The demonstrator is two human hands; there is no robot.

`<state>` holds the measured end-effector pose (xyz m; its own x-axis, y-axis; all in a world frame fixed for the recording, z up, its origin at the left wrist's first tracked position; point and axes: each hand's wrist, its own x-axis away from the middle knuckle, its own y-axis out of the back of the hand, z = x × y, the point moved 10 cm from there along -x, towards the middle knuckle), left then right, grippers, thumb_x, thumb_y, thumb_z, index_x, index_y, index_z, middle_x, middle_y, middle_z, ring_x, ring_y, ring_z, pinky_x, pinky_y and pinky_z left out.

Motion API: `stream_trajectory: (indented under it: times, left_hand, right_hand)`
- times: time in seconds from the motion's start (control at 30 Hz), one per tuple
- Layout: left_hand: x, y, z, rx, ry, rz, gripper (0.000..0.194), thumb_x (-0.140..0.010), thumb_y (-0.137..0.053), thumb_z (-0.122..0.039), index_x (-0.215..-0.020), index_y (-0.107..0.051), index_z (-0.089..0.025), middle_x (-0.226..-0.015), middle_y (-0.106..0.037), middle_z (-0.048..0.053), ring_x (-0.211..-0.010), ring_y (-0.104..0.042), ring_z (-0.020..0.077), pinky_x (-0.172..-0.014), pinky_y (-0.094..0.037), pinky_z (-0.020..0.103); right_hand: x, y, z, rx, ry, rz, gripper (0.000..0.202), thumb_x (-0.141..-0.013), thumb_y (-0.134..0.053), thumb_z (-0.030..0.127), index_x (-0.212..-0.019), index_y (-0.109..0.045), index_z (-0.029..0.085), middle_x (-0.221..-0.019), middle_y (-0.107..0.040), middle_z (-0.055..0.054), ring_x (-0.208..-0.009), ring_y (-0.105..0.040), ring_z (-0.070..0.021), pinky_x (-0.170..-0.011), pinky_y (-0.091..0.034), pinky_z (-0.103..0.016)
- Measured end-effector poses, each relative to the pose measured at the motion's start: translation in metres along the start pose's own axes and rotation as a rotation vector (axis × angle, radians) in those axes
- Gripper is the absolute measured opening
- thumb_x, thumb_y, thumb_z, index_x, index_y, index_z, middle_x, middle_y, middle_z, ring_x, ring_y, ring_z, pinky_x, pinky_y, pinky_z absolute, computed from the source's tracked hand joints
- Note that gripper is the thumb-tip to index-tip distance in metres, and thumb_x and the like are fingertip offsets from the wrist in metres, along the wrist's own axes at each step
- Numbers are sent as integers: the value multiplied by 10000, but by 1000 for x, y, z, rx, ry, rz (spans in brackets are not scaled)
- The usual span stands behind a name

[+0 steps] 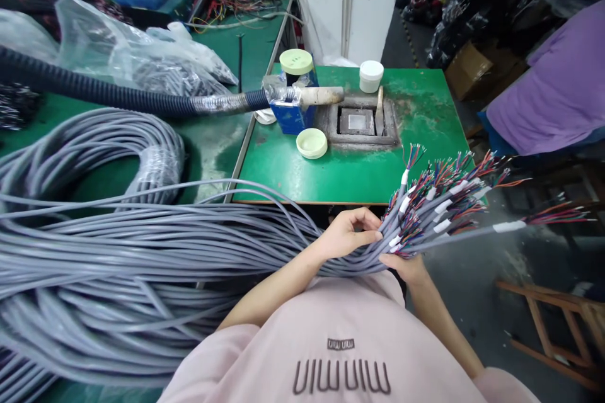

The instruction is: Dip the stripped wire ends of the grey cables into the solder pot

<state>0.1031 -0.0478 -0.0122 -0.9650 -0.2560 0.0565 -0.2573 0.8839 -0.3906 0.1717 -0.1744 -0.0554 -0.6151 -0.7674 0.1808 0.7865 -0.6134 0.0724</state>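
A thick bundle of grey cables [265, 239] runs from the left across my front. Its ends fan out at the right into thin coloured wires [439, 195] with pale stripped tips. White tape labels [443, 205] sit near many of the ends. My left hand [352, 233] rests on top of the bundle with its fingers curled around the cables, thumb towards the wire ends. From below and to the right, my right hand [404, 264] wraps the bundle close to the labels, its fingers partly hidden beneath. One labelled cable sticks out farther right than the others.
Behind the bundle, a green table [283, 170] holds a solder pot [357, 121] with a scraper [380, 110], a white tub [371, 75], a shallow lid [312, 143] and a hose [222, 102]. Coiled cable [163, 164] lies left. A person in purple [548, 82] stands right, near a wooden stool [553, 315].
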Motion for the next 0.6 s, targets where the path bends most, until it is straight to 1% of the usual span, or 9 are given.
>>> stream_trajectory:
  times: [0.13, 0.27, 0.37, 0.47, 0.53, 0.6]
  left_hand:
    - [3, -3, -6, -28, -30, 25, 319, -713, -789, -365, -827, -645, -105, -780, -663, 34, -709, -585, 97, -726, -469, 238]
    - [5, -5, -13, -86, -54, 39, 301, -716, -781, -362, -803, -647, -107, -780, -662, 37, -721, -591, 107, -726, -474, 241]
    - [7, -8, -18, -134, -86, 55, 267, -734, -764, -344, -804, -648, -113, -795, -657, 40, -733, -596, 113, -723, -477, 241]
    - [10, -10, -22, -180, -123, 70, 251, -746, -751, -342, -807, -652, -119, -802, -651, 38, -738, -597, 116, -719, -475, 240]
    - [12, -11, -24, -204, -136, 90, 251, -750, -746, -350, -810, -656, -123, -802, -651, 37, -738, -596, 118, -714, -474, 238]
    - [12, -13, -27, -218, -137, 137, 251, -746, -749, -350, -811, -661, -125, -807, -660, 41, -751, -602, 123, -724, -476, 239]
  right_hand:
    - [1, 5, 4, 76, 7, -5, 429, -591, -820, 405, -983, -711, 268, -975, -733, -32, -986, -664, -307, -982, -497, -540]
    - [4, 5, 3, 101, -4, 85, 359, -596, -821, 397, -918, -731, 266, -968, -739, -30, -948, -681, -306, -951, -534, -510]
    - [7, 5, 7, 90, 6, 120, 369, -616, -820, 357, -966, -727, 282, -1038, -732, -18, -1002, -674, -298, -981, -524, -493]
    - [10, 0, 9, 87, 1, 178, 439, -649, -801, 378, -1072, -710, 302, -1174, -692, -7, -1134, -626, -293, -1077, -442, -502]
    - [10, -4, 9, 103, -8, 231, 458, -675, -785, 385, -1118, -697, 310, -1217, -673, -4, -1184, -599, -284, -1111, -404, -498]
    - [8, -8, 9, 118, -12, 289, 456, -682, -783, 364, -1126, -692, 317, -1213, -675, -4, -1176, -606, -280, -1095, -427, -493]
